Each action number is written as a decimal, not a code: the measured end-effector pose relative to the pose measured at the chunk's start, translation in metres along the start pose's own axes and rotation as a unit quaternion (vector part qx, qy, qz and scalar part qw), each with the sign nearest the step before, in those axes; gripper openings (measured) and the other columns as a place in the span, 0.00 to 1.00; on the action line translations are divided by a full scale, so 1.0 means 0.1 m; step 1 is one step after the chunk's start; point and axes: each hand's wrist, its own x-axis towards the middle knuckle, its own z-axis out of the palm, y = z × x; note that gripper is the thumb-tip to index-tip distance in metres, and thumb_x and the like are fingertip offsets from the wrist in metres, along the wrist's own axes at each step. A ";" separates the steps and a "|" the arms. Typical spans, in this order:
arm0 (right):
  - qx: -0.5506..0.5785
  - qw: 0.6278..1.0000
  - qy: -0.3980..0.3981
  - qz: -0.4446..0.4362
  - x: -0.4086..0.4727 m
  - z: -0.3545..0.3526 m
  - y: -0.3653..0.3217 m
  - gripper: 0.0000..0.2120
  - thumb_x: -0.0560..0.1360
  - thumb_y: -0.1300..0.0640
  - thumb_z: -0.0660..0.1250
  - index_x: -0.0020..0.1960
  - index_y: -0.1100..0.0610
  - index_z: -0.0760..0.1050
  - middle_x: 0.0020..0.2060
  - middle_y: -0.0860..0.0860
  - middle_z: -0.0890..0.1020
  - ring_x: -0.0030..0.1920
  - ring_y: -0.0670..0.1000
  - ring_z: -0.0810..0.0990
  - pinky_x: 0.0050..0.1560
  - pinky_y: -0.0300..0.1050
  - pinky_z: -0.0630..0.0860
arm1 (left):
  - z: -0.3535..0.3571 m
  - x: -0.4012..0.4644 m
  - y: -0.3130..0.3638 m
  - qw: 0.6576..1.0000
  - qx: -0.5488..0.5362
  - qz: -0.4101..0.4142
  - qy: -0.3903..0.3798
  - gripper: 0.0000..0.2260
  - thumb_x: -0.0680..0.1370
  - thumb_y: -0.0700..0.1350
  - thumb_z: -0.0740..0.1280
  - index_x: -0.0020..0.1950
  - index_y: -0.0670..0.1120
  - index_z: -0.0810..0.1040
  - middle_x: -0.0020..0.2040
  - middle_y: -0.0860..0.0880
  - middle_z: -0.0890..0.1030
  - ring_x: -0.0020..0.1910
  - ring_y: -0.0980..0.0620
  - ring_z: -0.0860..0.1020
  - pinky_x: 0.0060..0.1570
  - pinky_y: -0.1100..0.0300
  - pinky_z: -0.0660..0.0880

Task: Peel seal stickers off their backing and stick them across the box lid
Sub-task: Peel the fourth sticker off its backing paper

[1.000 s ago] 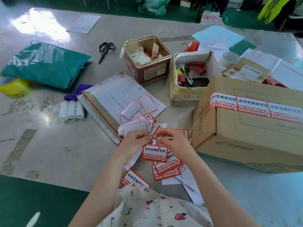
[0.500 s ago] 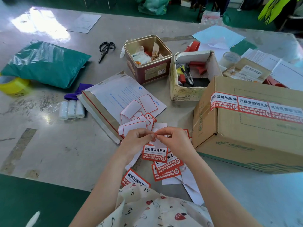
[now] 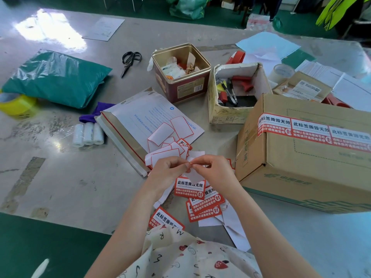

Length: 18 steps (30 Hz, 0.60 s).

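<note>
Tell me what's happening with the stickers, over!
Both hands, left and right, pinching one seal sticker, picking at its top edge. Three stickers already across the cardboard box lid. Nothing blocking the lid.

Parcel-packing workshop: grey table (image 3: 60,187) carrying cardboard box (image 3: 301,167), mailer bag (image 3: 56,77), tape roll (image 3: 18,105), scissors (image 3: 129,62).

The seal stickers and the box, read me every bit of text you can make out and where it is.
"此标签撕毁无效": headline on the seal sticker held in both hands, and on the stickers on the cardboard box.
"封": round stamp on those stickers.
Smaller sticker lines, the box side logo, the envelope print and the tin label: too small to read.
</note>
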 end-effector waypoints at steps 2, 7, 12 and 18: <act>0.011 1.000 -0.003 0.000 0.00 0.00 -0.01 0.09 0.75 0.57 0.66 0.53 0.54 0.81 0.42 0.45 0.80 0.42 0.39 0.76 0.40 0.27 0.71 | -0.01 0.00 -0.01 1.000 0.001 0.004 -0.001 0.06 0.76 0.46 0.66 0.41 0.50 0.82 0.44 0.48 0.83 0.48 0.49 0.80 0.58 0.48 0.75; 0.030 1.000 -0.008 0.001 -0.01 -0.03 -0.03 0.07 0.74 0.56 0.67 0.50 0.54 0.81 0.40 0.43 0.80 0.41 0.38 0.77 0.41 0.28 0.71 | -0.03 0.00 0.00 1.000 0.016 0.017 -0.017 0.06 0.75 0.48 0.66 0.41 0.51 0.82 0.44 0.50 0.84 0.48 0.49 0.80 0.56 0.48 0.76; 0.041 0.999 -0.012 0.021 0.00 -0.04 -0.02 0.08 0.75 0.56 0.66 0.52 0.55 0.80 0.41 0.46 0.81 0.41 0.40 0.77 0.39 0.29 0.71 | -0.03 -0.01 0.00 0.999 0.020 0.026 -0.031 0.08 0.76 0.50 0.66 0.44 0.49 0.83 0.44 0.51 0.84 0.47 0.50 0.81 0.53 0.52 0.76; 0.160 0.982 -0.014 0.096 0.01 -0.07 0.00 0.05 0.76 0.55 0.64 0.46 0.51 0.79 0.39 0.46 0.83 0.40 0.44 0.80 0.38 0.34 0.72 | -0.01 0.01 -0.01 0.998 -0.037 0.012 -0.043 0.07 0.76 0.47 0.65 0.47 0.46 0.80 0.47 0.46 0.83 0.46 0.48 0.82 0.50 0.57 0.77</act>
